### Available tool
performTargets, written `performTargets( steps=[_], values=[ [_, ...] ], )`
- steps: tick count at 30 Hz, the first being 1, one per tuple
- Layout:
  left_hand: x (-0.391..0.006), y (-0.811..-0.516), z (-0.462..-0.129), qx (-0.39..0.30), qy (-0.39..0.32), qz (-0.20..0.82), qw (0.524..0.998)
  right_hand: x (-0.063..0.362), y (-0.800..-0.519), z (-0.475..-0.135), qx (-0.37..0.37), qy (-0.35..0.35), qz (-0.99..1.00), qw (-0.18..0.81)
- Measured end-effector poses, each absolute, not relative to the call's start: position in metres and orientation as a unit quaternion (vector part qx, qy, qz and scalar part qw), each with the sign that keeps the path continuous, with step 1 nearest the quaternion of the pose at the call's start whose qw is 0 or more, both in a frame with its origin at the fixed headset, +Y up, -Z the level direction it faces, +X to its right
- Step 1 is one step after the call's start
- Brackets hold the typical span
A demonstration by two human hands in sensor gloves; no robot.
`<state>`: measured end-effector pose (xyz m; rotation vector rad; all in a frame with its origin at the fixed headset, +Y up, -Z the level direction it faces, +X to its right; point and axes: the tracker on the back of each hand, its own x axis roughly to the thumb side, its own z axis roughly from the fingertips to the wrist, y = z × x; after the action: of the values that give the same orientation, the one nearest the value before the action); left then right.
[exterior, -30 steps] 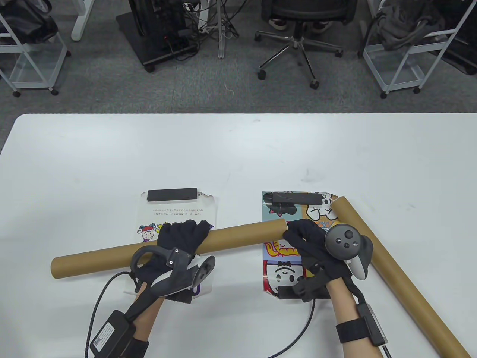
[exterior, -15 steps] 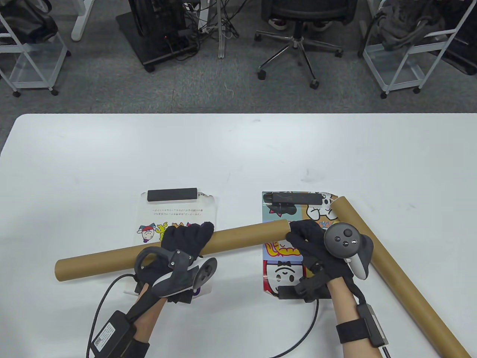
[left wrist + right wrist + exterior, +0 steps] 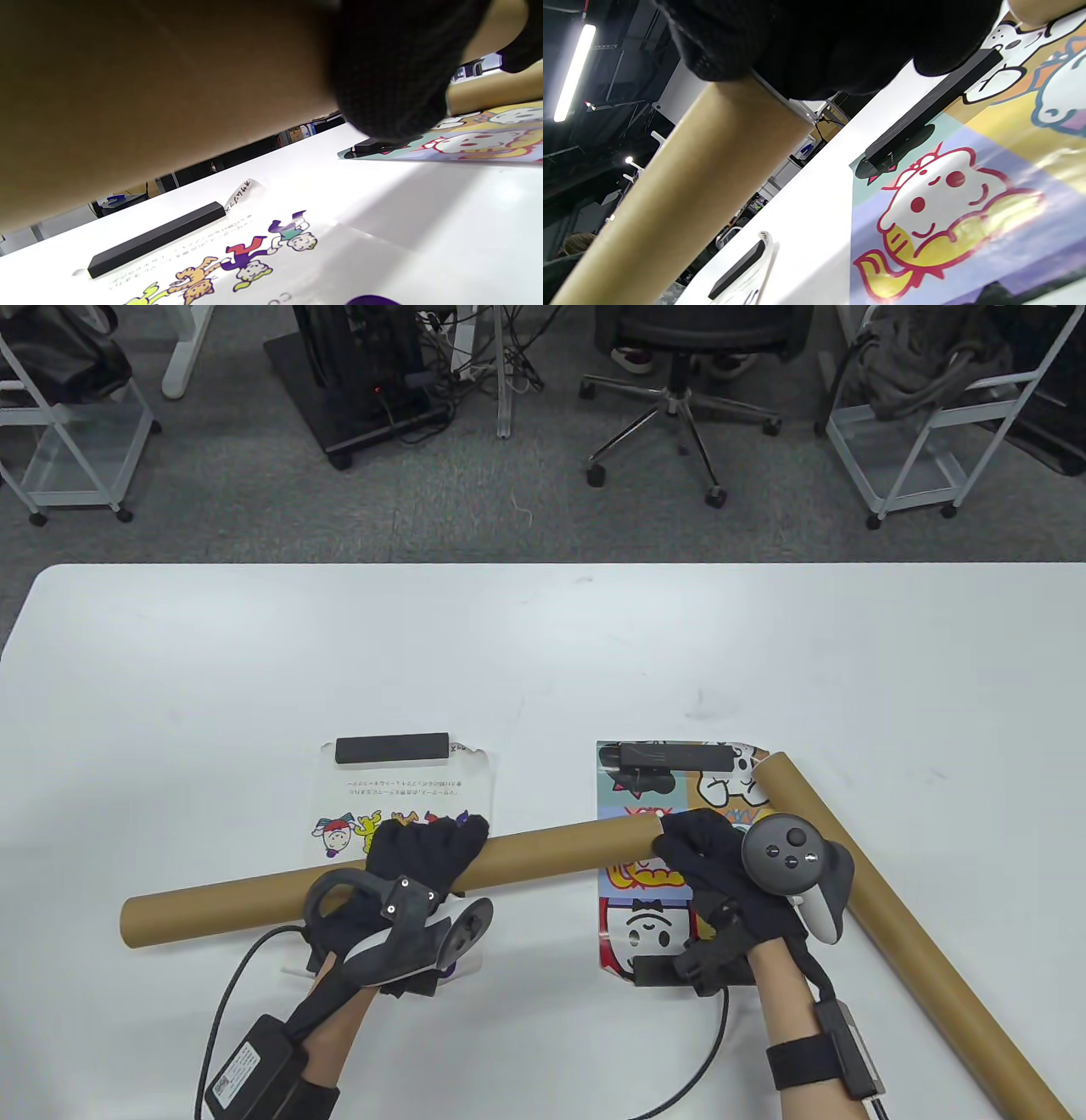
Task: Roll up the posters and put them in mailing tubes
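The left hand (image 3: pixel 416 857) grips a cardboard mailing tube (image 3: pixel 254 895) near its middle, its fingers (image 3: pixel 462 827) curled over the top, and the tube is lifted clear of the bench (image 3: pixel 543 661). The right hand (image 3: pixel 721 865) is closed around the tube's right end, its fingers (image 3: pixel 679 836) wrapped over the rim. Directly beneath the left fingers lies a pale cartoon poster (image 3: pixel 407 793), flat on the bench; beneath the right fingers lies a colourful cartoon poster (image 3: pixel 645 899), also flat. Just right of the right hand, a second mailing tube (image 3: pixel 916 942) rests diagonally on the bench, its far end touching the colourful poster's corner. Beyond the left fingers a black bar weight (image 3: pixel 392 748) sits on the pale poster's far edge; beyond the right fingers another black bar (image 3: pixel 674 755) sits on the colourful poster's far edge.
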<state>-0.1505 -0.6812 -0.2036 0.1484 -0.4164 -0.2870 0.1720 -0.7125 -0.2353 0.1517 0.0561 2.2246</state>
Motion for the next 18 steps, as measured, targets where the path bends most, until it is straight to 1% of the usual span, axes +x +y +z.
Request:
performTargets(
  steps=[6, 12, 18],
  values=[
    [-0.15, -0.6806, -0.2028, 0.077, -0.206, -0.145, 0.965, 0.172, -0.7119, -0.2361, 0.063, 0.032, 0.897, 0.436],
    [-0.1515, -0.68, -0.2051, 0.032, -0.213, -0.109, 0.97, 0.1719, -0.7114, -0.2361, 0.064, 0.029, 0.898, 0.434],
    [-0.1535, -0.6785, -0.207, 0.033, -0.209, -0.105, 0.972, 0.1712, -0.7088, -0.236, 0.068, 0.024, 0.903, 0.423]
  ],
)
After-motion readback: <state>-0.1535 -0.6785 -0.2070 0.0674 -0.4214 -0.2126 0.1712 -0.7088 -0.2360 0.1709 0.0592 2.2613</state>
